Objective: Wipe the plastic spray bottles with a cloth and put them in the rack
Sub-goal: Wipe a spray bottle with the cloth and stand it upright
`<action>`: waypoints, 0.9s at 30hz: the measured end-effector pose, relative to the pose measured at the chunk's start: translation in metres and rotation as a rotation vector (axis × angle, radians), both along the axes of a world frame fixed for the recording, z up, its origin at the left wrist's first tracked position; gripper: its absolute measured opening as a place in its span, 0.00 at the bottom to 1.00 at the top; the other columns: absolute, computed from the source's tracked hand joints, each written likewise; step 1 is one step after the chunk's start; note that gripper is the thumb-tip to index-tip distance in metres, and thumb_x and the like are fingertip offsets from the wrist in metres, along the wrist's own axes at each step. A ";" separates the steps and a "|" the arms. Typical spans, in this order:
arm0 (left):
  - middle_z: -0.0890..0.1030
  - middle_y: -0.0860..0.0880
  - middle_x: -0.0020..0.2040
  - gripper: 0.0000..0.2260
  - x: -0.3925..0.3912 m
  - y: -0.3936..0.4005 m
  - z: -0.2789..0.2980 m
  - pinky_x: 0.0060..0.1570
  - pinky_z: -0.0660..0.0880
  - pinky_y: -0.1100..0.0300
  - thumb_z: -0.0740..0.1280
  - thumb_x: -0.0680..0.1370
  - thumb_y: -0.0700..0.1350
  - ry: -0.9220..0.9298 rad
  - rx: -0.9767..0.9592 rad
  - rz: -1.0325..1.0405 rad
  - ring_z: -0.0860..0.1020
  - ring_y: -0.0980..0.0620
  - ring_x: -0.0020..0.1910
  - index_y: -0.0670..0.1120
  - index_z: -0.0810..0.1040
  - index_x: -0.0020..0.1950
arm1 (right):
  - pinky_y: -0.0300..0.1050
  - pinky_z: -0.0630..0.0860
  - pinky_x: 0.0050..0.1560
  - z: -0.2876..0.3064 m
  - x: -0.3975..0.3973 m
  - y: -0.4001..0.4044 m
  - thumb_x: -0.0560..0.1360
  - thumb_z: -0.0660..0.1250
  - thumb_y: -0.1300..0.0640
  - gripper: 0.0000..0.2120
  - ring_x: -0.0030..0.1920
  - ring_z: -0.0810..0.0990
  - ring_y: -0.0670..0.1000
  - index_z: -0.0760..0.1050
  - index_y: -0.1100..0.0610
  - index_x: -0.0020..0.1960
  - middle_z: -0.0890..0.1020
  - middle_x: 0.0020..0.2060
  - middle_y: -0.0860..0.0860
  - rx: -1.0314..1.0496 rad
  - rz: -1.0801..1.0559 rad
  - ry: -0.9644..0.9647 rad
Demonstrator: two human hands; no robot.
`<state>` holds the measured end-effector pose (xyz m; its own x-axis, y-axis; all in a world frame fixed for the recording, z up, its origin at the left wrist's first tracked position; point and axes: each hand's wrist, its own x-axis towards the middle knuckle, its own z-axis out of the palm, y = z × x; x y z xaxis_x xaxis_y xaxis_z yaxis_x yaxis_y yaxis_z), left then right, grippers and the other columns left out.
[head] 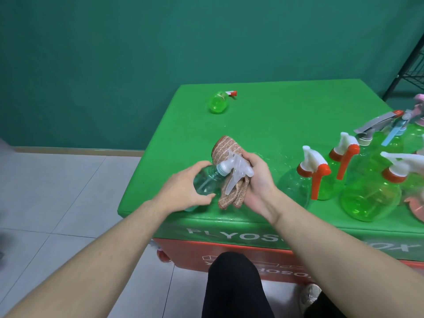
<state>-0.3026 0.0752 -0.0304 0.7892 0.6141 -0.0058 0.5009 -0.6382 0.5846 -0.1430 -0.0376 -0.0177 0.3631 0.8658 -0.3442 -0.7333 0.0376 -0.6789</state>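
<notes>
— What am I seeing of myself from the head camera?

— Both forearms come in bare from the near corners; no sleeves, watch, bracelet or rings show on my left hand (183, 189) or my right hand (257, 177).

— Gloves?

— None; my fingers (199, 166) are uncovered.

— And lower down?

— Black trousers (231, 288) cover my leg at the near edge, centre. Just right of that, my shoe (309, 297) shows, pale grey with a speckled, mesh-like upper. I can't make out its laces or sole.
</notes>
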 end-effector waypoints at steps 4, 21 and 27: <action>0.80 0.61 0.53 0.36 0.005 0.003 0.000 0.54 0.79 0.54 0.78 0.69 0.53 0.011 -0.013 0.010 0.80 0.57 0.50 0.62 0.65 0.73 | 0.58 0.76 0.63 0.000 0.001 0.005 0.84 0.55 0.50 0.20 0.49 0.82 0.57 0.80 0.62 0.57 0.84 0.49 0.60 0.017 -0.025 0.036; 0.79 0.55 0.50 0.38 0.019 0.002 0.012 0.45 0.82 0.47 0.78 0.71 0.53 0.059 -0.051 0.139 0.83 0.48 0.44 0.58 0.62 0.77 | 0.66 0.67 0.72 0.015 0.011 -0.019 0.86 0.49 0.48 0.24 0.65 0.75 0.60 0.74 0.61 0.69 0.79 0.66 0.64 0.040 -0.058 -0.036; 0.81 0.52 0.56 0.39 0.011 -0.002 0.003 0.53 0.80 0.50 0.77 0.69 0.55 0.044 0.002 0.108 0.81 0.50 0.49 0.58 0.62 0.76 | 0.64 0.65 0.74 0.013 0.011 -0.002 0.84 0.51 0.48 0.23 0.61 0.74 0.59 0.76 0.62 0.65 0.79 0.63 0.63 0.027 -0.023 -0.010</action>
<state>-0.2918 0.0732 -0.0271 0.7177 0.6954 -0.0376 0.5919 -0.5806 0.5590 -0.1324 -0.0398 -0.0051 0.3866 0.8661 -0.3168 -0.7254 0.0735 -0.6844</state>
